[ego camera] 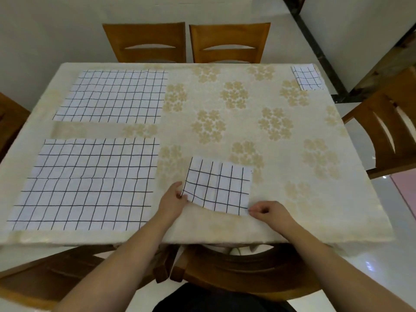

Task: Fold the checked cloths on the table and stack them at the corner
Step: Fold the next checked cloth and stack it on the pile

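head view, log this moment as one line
left hand pinches folded cloth | right hand pinches its near corner | corner stack: started | flat cloths: two

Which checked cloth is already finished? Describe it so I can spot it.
Start at the table under the cream flowered tablecloth and go to its far right corner. The small folded white cloth with black grid lines lies there alone, far smaller than the two unfolded cloths at the left, and no hand touches it.

Left chair point(10, 124) cut off by the frame edge.
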A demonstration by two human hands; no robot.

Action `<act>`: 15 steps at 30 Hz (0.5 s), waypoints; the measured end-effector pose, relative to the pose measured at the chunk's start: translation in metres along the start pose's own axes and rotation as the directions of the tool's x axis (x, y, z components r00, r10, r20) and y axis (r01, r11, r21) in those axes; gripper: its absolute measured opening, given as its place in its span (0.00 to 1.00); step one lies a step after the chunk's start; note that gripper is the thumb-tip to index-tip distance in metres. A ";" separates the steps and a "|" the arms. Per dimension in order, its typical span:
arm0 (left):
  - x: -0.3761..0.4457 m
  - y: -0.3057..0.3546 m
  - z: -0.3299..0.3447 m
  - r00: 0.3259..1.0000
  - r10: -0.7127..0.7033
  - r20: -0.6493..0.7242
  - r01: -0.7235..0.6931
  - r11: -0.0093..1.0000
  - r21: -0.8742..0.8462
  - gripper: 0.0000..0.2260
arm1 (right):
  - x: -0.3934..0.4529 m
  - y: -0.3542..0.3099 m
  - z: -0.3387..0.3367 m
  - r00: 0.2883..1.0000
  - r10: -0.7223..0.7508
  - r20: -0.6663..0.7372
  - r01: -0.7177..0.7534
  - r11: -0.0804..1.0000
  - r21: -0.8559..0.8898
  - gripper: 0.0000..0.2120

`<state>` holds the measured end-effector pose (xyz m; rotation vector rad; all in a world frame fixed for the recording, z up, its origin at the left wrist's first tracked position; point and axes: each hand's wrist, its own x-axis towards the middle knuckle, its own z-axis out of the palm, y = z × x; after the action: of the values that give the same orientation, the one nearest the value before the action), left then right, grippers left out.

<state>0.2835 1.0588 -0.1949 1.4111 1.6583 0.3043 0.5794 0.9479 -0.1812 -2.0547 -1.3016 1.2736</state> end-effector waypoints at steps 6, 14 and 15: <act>0.006 -0.016 0.006 0.994 -0.064 -0.088 0.056 0.994 -0.092 0.23 | 0.007 0.004 0.014 0.999 -0.010 0.034 0.014 0.992 -0.124 0.00; 0.014 -0.020 0.006 0.968 -0.220 -0.117 0.191 0.957 -0.219 0.17 | 0.021 -0.016 0.042 0.996 -0.089 -0.003 0.088 0.983 -0.159 0.11; 0.014 -0.020 0.006 0.966 -0.230 -0.116 0.201 0.954 -0.221 0.16 | 0.022 -0.017 0.047 0.992 -0.127 0.009 0.126 0.973 -0.196 0.13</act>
<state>0.2760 1.0630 -0.2189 1.0627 1.8202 0.4461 0.5344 0.9686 -0.2035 -2.0628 -1.5855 1.1249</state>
